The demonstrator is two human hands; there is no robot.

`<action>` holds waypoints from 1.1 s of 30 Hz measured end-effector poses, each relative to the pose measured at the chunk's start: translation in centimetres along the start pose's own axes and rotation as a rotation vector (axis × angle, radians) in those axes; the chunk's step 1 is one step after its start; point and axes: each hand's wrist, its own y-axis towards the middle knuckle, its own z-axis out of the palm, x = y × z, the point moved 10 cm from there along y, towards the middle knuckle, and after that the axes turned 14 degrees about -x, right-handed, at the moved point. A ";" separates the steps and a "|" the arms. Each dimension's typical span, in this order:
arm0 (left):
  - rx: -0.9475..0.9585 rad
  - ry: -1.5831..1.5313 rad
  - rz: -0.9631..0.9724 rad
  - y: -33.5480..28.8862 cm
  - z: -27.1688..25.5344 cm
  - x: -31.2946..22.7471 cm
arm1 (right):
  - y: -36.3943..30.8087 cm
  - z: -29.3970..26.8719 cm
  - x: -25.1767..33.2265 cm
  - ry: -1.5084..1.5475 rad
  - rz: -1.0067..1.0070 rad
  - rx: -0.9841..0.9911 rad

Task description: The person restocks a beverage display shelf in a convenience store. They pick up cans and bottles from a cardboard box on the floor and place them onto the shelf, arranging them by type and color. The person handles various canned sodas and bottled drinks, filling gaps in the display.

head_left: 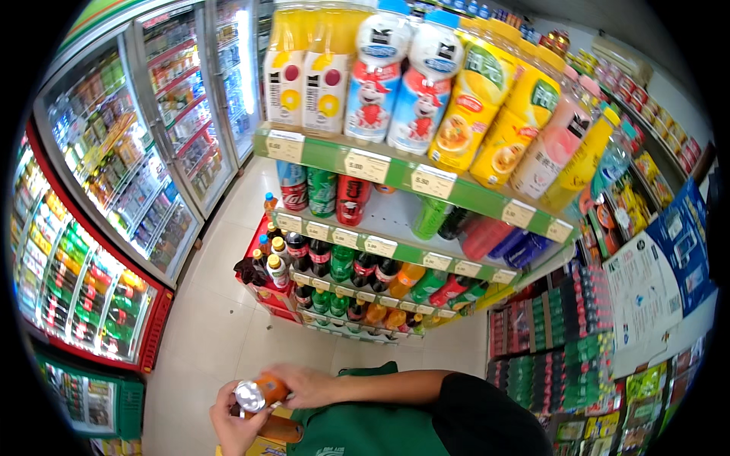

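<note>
Low in front of my green apron (353,414), an orange drink can (271,387) is tilted with its silver end toward my left hand. My left hand (234,425) is closed around the silver-end side, its thumb below. Slightly smeared by motion, my right hand (308,386) grips the can's other side. A second orange can-like container (280,430) lies just under the first, beside my left thumb; part of it is hidden. Below them shows a piece of a yellow box (266,447).
Ahead stands a green-edged shelf unit (464,188) with several tiers of bottles and cans. A red crate (262,292) sits at its left end. Glass-door fridges (99,159) line the left. Stacked packs of bottles (551,319) and a poster board (646,296) are on the right.
</note>
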 end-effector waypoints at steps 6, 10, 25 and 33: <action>0.049 -0.059 -0.081 1.4 0.9 7.5 | -1.2 -19.9 7.9 -0.349 -0.563 -0.772; -0.071 -0.327 -0.220 0.7 1.5 9.1 | -0.4 -28.5 11.9 -0.642 -0.544 -0.983; 0.029 -0.589 -0.505 -3.7 4.6 9.1 | 4.8 -39.9 2.0 -0.603 0.030 -1.230; 0.097 -0.534 -0.486 -4.2 5.0 7.7 | 6.4 -41.0 0.7 -0.678 0.113 -1.214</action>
